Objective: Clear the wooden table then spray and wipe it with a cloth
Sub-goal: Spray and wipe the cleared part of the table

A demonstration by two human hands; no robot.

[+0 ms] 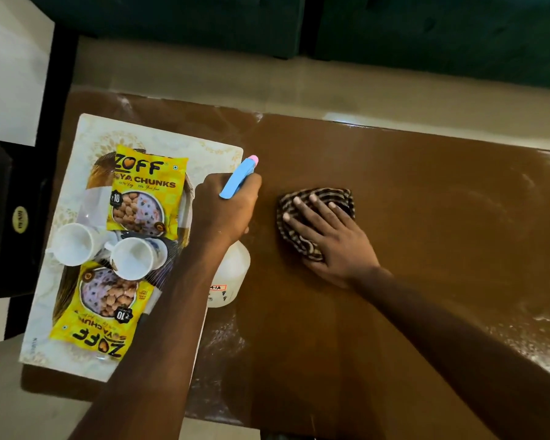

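Note:
My left hand [224, 208] grips a white spray bottle [229, 274] by its blue trigger head with a pink nozzle, held just right of the tray. My right hand [326, 236] lies flat, fingers spread, pressing a crumpled brown-and-cream striped cloth [315, 201] onto the middle of the brown wooden table [426, 223]. White smears and wet streaks show along the table's far edge, right side and near the front left.
A pale patterned tray [77, 147] sits on the table's left end, holding two yellow soya chunk packets [146, 185] and two white cups [132, 258] lying on their sides. Dark furniture stands to the left; a dark green sofa [394, 33] runs along the far side.

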